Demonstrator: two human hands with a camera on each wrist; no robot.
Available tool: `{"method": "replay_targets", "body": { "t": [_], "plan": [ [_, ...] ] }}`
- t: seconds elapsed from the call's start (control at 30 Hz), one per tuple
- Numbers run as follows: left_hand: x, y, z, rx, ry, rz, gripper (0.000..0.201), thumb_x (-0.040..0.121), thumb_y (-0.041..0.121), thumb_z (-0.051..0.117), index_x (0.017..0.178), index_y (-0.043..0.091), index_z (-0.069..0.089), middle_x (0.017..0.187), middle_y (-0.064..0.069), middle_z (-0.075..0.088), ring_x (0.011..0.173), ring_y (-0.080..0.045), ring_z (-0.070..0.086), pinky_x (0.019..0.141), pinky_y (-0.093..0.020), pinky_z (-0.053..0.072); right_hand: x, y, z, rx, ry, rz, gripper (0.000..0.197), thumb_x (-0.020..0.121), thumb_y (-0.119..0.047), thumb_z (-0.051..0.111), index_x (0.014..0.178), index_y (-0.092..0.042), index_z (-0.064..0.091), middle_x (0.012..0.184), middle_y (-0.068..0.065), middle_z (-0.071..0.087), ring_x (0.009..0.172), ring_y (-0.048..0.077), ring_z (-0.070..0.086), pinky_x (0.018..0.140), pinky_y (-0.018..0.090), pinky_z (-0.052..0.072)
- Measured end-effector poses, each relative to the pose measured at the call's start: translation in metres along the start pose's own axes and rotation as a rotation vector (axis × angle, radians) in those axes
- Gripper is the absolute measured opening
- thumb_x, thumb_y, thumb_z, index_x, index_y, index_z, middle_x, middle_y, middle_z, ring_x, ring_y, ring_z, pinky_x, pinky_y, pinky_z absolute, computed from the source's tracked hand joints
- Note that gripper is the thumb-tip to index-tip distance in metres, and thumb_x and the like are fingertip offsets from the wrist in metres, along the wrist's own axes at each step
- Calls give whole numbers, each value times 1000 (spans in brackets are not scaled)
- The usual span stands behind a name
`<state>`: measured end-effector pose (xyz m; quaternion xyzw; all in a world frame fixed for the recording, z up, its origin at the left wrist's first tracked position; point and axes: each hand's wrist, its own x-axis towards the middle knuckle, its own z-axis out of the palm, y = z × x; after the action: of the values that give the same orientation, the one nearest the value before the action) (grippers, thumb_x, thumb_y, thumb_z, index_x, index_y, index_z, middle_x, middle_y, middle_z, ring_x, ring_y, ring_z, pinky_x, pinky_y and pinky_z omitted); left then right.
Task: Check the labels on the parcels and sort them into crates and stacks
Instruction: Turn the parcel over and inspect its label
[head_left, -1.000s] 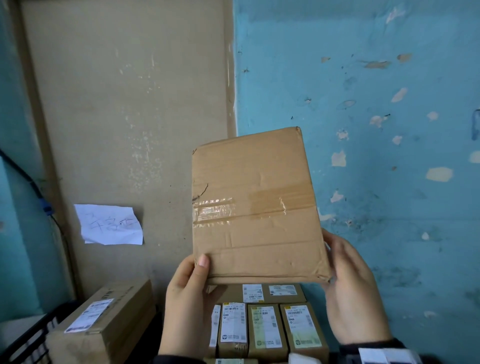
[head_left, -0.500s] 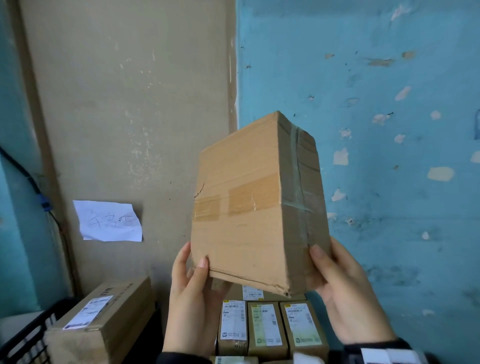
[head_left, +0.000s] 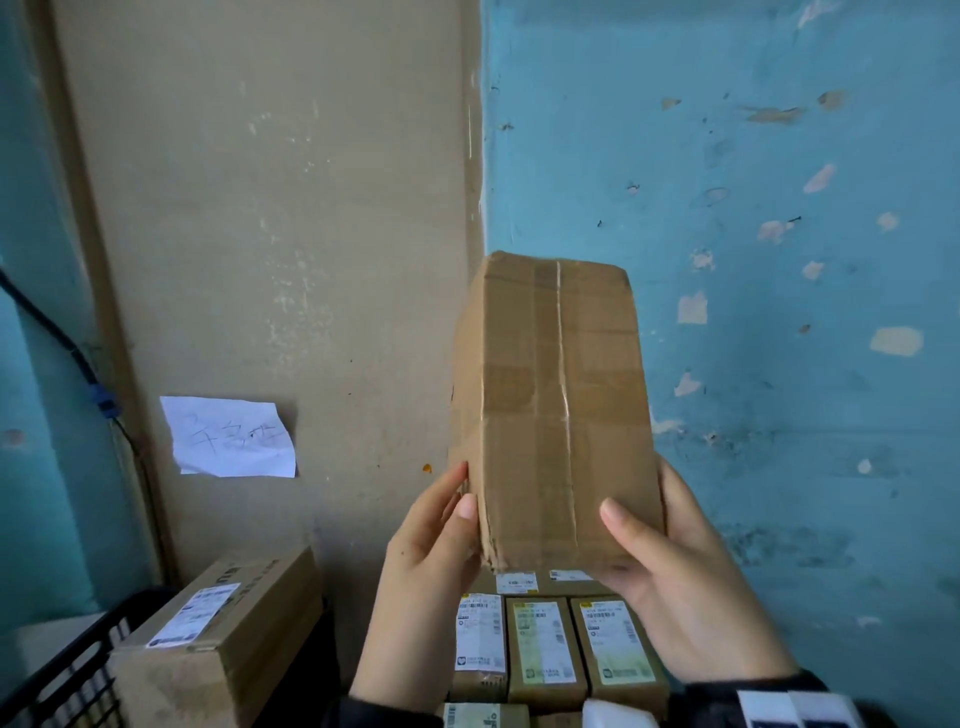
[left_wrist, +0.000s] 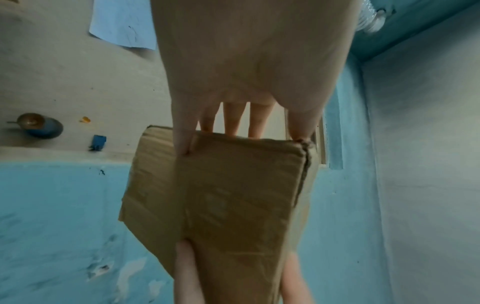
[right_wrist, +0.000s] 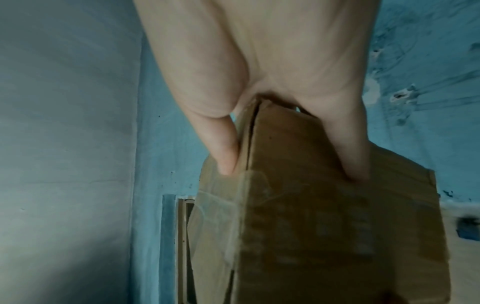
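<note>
Head view: taped cardboard parcel (head_left: 553, 410) upright at frame centre, left hand (head_left: 426, 566) & right hand (head_left: 691, 587) gripping its lower corners w/ curled fingers; prob. light, stiff, tape slick, so hold by edges.

White paper note (head_left: 228, 437) with handwriting stuck on the beige wall panel (head_left: 270, 208), black cable (head_left: 57, 332) with a blue clip (head_left: 102, 400) left of the note, small orange speck (head_left: 427, 468) to its right, chipped blue wall (head_left: 779, 208) further right

Plain brown parcel (head_left: 550, 410), blue wall (head_left: 779, 260)
</note>
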<state>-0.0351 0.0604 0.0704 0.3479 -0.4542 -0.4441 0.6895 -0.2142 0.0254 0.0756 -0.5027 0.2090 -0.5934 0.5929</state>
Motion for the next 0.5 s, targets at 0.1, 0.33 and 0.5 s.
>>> {"method": "replay_targets", "body": {
  "t": [0.1, 0.33, 0.5],
  "plan": [
    [-5, 6, 1, 5, -123, 16, 64, 78, 50, 71, 135, 25, 54, 127, 4, 67, 116, -15, 65, 91, -37, 56, -2, -3, 5, -73, 1, -42, 87, 40, -43, 95, 120, -34, 61, 114, 4, 71, 103, 25, 70, 79, 47, 59],
    [-6, 3, 0, -18, -95, 57, 57, 74, 33, 73, 127, 19, 55, 119, -4, 70, 112, -22, 67, 90, -40, 56, -10, -8, 24, -274, 67, -141, 49, 84, -3, 66, 118, -36, 57, 108, -6, 72, 99, 16, 70, 90, 51, 54],
    [-8, 2, -4, -112, -96, 78, 46, 80, 24, 62, 124, 11, 57, 118, -12, 69, 112, -27, 66, 86, -39, 57, -11, -11, 26, -380, 70, -187, 48, 83, -6, 70, 113, -42, 58, 112, -13, 70, 104, 11, 68, 90, 43, 53]
  ]
}}
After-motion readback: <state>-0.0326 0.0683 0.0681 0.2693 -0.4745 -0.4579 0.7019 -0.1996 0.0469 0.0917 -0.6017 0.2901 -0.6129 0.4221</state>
